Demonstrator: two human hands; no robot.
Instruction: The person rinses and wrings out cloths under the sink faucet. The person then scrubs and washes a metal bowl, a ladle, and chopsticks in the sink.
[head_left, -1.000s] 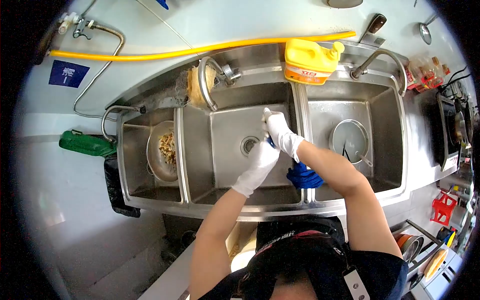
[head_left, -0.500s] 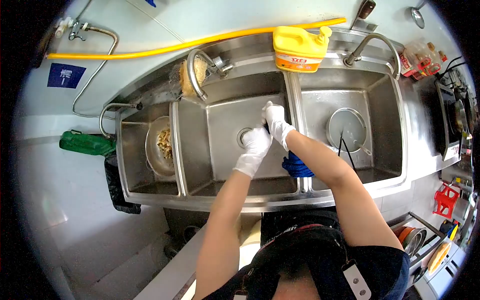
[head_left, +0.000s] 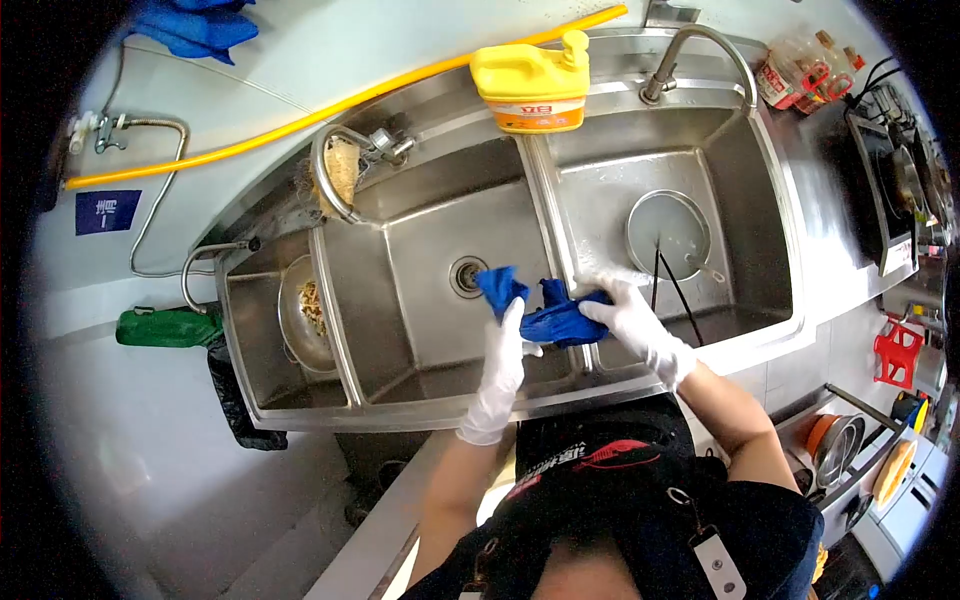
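Note:
A bunched blue cloth stretches between my two hands, over the front part of the middle basin and its divider. My left hand, in a white glove, grips the cloth near its left end, and a loose corner sticks up beyond the fingers. My right hand, gloved in white too, has its fingers closed on the cloth's right end, above the divider beside the right basin. Part of each hand's grip is hidden by the cloth and glove.
In the right basin stands a round pot of cloudy liquid with black chopsticks. A yellow detergent jug sits on the back ledge. The left basin holds a metal bowl with food scraps. A curved faucet overhangs the middle basin.
My hands were close together over the middle basin, while the blue cloth hung on the front of the divider. They have moved apart and nearer to me, and now hold the cloth.

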